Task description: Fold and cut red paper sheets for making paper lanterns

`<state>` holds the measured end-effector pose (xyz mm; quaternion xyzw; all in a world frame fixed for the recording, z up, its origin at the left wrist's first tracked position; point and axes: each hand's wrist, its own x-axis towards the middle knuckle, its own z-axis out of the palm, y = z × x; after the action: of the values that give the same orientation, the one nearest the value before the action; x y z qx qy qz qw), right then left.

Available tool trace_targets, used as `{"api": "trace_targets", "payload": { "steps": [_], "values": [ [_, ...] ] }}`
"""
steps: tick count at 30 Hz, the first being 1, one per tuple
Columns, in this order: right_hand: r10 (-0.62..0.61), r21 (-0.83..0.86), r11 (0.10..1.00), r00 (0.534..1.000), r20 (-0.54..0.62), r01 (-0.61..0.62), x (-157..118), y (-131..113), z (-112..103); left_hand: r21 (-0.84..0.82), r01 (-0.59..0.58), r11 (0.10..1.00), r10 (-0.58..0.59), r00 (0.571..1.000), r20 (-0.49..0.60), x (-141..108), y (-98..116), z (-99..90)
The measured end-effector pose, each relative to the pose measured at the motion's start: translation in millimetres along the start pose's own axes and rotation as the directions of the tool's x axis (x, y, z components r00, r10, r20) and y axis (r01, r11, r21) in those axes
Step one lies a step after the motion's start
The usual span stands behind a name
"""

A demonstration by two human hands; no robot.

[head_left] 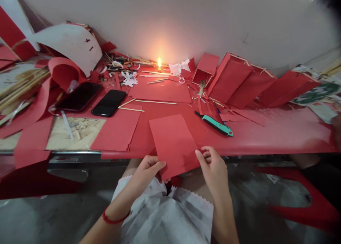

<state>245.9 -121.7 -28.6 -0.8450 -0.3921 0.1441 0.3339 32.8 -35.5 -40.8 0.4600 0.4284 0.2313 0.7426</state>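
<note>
A rectangular sheet of red paper point(176, 141) lies partly on the red-covered table and juts over its front edge towards my lap. My left hand point(150, 167) pinches its lower left side, the thumb on top and the fingers underneath. At the lower right edge, the thumb of my right hand point(211, 169) presses against the paper, its fingers curled and partly hidden. Beyond the sheet, to the right, rests a utility knife point(217, 125) with a turquoise handle. Thin wooden sticks point(156, 101) and another red sheet point(117, 130) lie to the left and behind.
A lit candle flame point(159, 63) burns near the wall. Two dark phones point(109, 102) lie at the left, beside curled red paper and a white curved piece point(70, 44). Red paper boxes with stick frames point(230, 78) lean along the back right. Another person's arm point(303, 160) shows at right.
</note>
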Motion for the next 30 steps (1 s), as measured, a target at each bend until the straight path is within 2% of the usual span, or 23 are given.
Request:
{"api": "trace_targets", "payload": {
  "steps": [3, 6, 7, 9, 12, 15, 17, 20, 22, 24, 26, 28, 30],
  "values": [
    [0.034, 0.132, 0.990, 0.996, 0.080, -0.044, -3, 6, 1, 0.008, 0.029, 1.000, -0.029, 0.999, 0.017, -5, 8, -4.7],
    [-0.006, 0.256, 0.966, 0.990, 0.138, -0.030, -3, 9, 8, 0.076, 0.072, 0.995, -0.075, 0.996, 0.040, -4, 14, -5.2],
    [-0.038, 0.332, 0.943, 0.990, 0.133, -0.009, -2, 8, 10, 0.123, 0.031, 0.992, -0.039, 0.997, 0.060, -1, 18, -3.8],
    [-0.101, 0.490, 0.870, 0.992, 0.077, 0.051, 1, -1, 13, 0.242, -0.144, 0.959, 0.116, 0.985, 0.126, 5, 30, 0.5],
    [-0.184, 0.640, 0.749, 0.982, -0.047, 0.171, 15, -24, 7, 0.355, -0.443, 0.823, 0.409, 0.896, 0.170, 12, 59, 5.2],
    [-0.293, 0.744, 0.607, 0.949, -0.115, 0.278, 44, -49, -4, 0.327, -0.605, 0.726, 0.601, 0.789, 0.129, 16, 95, 4.6],
    [-0.374, 0.807, 0.505, 0.920, -0.116, 0.306, 66, -63, -6, 0.237, -0.649, 0.723, 0.648, 0.756, 0.092, 21, 115, 2.9],
    [-0.378, 0.848, 0.406, 0.908, -0.183, 0.340, 88, -79, 6, 0.183, -0.651, 0.736, 0.647, 0.757, 0.090, 33, 130, 2.5],
    [-0.377, 0.852, 0.400, 0.908, -0.183, 0.337, 93, -86, 19, 0.224, -0.653, 0.724, 0.665, 0.747, 0.028, 43, 132, 3.2],
    [-0.383, 0.835, 0.427, 0.906, -0.181, 0.348, 94, -89, 29, 0.269, -0.669, 0.693, 0.704, 0.708, -0.053, 52, 130, 2.6],
    [-0.347, 0.817, 0.448, 0.913, -0.215, 0.362, 96, -88, 34, 0.267, -0.694, 0.669, 0.732, 0.677, -0.073, 59, 127, -0.3],
    [-0.276, 0.832, 0.452, 0.937, -0.213, 0.322, 101, -84, 34, 0.200, -0.690, 0.695, 0.710, 0.703, -0.042, 66, 121, -4.5],
    [-0.237, 0.864, 0.447, 0.962, -0.134, 0.230, 107, -80, 34, 0.118, -0.641, 0.759, 0.646, 0.763, -0.015, 72, 113, -7.8]
  ]
}}
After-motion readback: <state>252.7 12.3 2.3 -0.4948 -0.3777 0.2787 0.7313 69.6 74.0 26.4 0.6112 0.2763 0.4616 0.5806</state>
